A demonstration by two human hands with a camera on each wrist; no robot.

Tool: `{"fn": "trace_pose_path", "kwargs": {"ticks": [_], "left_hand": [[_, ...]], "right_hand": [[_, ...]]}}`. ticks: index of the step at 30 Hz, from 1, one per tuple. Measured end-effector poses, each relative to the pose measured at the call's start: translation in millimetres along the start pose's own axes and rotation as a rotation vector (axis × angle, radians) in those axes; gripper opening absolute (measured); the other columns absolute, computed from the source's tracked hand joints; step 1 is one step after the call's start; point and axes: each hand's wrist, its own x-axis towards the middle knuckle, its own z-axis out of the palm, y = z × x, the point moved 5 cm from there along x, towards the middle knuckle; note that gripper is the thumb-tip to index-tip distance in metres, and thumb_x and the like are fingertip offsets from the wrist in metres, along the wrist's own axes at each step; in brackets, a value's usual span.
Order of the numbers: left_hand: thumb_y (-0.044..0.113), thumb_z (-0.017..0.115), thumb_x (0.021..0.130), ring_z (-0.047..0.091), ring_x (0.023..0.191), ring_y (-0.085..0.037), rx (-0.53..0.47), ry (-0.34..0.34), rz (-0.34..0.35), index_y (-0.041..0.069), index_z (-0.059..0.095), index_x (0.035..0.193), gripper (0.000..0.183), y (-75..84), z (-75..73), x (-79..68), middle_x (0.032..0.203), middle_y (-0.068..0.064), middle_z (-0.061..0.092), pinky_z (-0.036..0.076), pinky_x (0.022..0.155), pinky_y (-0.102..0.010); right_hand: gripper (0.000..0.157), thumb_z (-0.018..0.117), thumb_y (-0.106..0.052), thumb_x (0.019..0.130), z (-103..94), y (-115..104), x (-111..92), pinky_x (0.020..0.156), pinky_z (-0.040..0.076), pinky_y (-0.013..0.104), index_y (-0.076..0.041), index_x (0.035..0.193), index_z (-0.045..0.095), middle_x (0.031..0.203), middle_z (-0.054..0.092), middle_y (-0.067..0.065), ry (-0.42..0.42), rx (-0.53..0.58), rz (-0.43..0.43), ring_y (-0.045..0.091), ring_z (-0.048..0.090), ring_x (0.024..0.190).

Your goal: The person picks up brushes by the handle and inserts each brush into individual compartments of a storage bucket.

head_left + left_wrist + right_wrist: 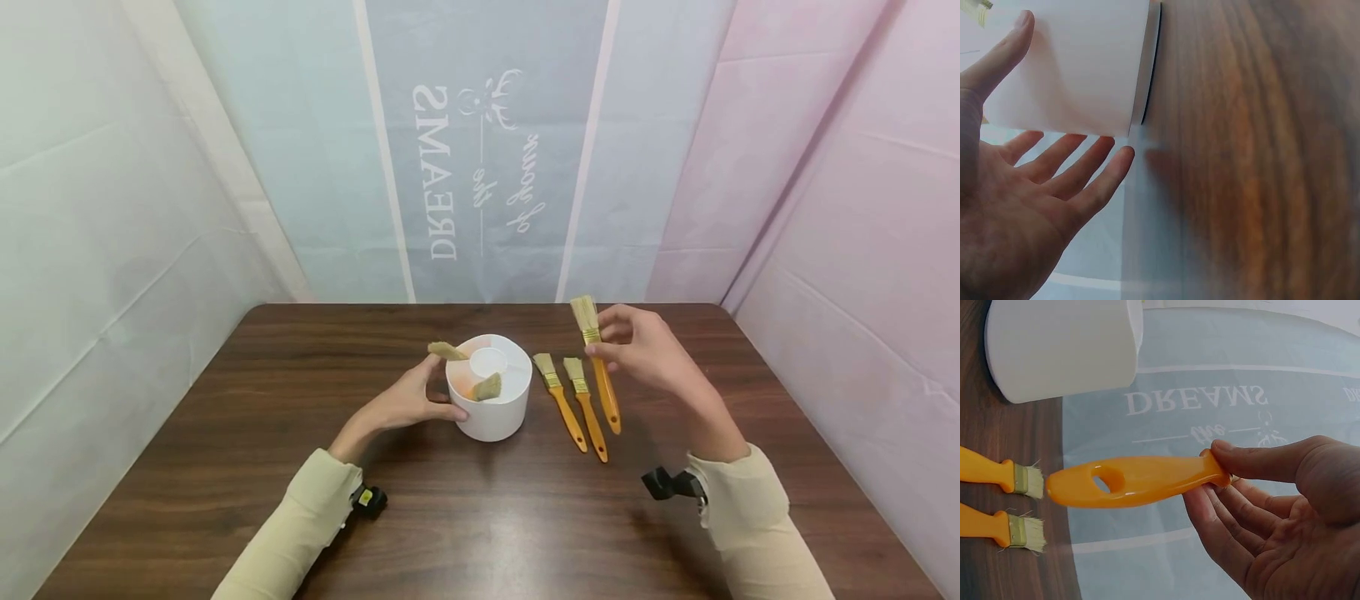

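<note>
A white round pot (491, 417) with compartments inside stands on the table. Two paintbrushes stick out of it bristles up: one (488, 387) leans to the front, the other (447, 351) over the left rim. My left hand (408, 398) rests on the pot's left side, thumb at the front; its fingers (1066, 165) are nearly straight, tips at the wall. Between thumb and fingertips, my right hand (643, 346) pinches a larger paintbrush (604, 385) near the metal band. Its bristles point up and its orange handle (1141, 478) hangs down.
Two smaller paintbrushes lie side by side right of the pot, the left one (566, 408) and the right one (589, 417), handles toward me. All stand on a dark wooden table (480, 517), with a printed cloth (487, 283) behind its far edge.
</note>
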Motion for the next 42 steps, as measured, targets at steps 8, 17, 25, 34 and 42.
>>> {"fn": "trace_pose_path", "kwargs": {"ticks": [8,17,25,34,42], "left_hand": [[0.022,0.094,0.077,0.053,0.138,-0.027,0.024,0.004,0.005,0.018,0.03,0.154,0.1,0.8,6.2,4.2,0.153,-0.01,0.049,0.056,0.101,-0.038],[0.025,0.094,0.077,0.054,0.135,-0.025,0.042,0.002,0.001,0.017,0.028,0.156,0.103,1.4,10.2,6.5,0.15,-0.009,0.05,0.055,0.103,-0.038],[0.023,0.095,0.075,0.052,0.136,-0.024,0.03,0.009,0.023,0.018,0.029,0.157,0.106,4.1,13.1,8.8,0.151,-0.007,0.049,0.055,0.103,-0.039],[0.032,0.095,0.075,0.052,0.138,-0.021,0.135,0.017,0.04,0.016,0.025,0.157,0.109,6.8,15.2,5.8,0.155,-0.007,0.046,0.049,0.11,-0.043],[0.032,0.093,0.077,0.052,0.139,-0.019,0.167,0.022,0.018,0.019,0.019,0.16,0.112,2.7,16.1,5.9,0.157,-0.006,0.043,0.05,0.11,-0.043]], "right_hand": [[0.046,0.075,-0.012,0.094,-3.0,-9,1,0.072,0.062,0.029,0.004,0.133,0.057,0.112,0.073,0.021,0.021,0.034,-0.002,0.016,0.073,0.084],[0.047,0.076,-0.013,0.094,2.5,-25,5,0.073,0.062,0.03,0.003,0.133,0.057,0.114,0.073,0.022,0.021,0.104,-0.036,0.019,0.074,0.087],[0.047,0.076,-0.012,0.094,7.4,-29,6,0.074,0.063,0.031,0.005,0.133,0.057,0.114,0.072,0.025,0.043,0.159,-0.066,0.021,0.075,0.089],[0.046,0.075,-0.012,0.094,10.9,-25,9,0.075,0.063,0.034,0.002,0.133,0.056,0.114,0.071,0.024,0.048,0.208,-0.031,0.018,0.074,0.084],[0.045,0.072,-0.009,0.096,6.7,-25,8,0.074,0.063,0.034,0.007,0.134,0.054,0.116,0.071,0.028,0.067,0.247,-0.059,0.011,0.073,0.082]]}}
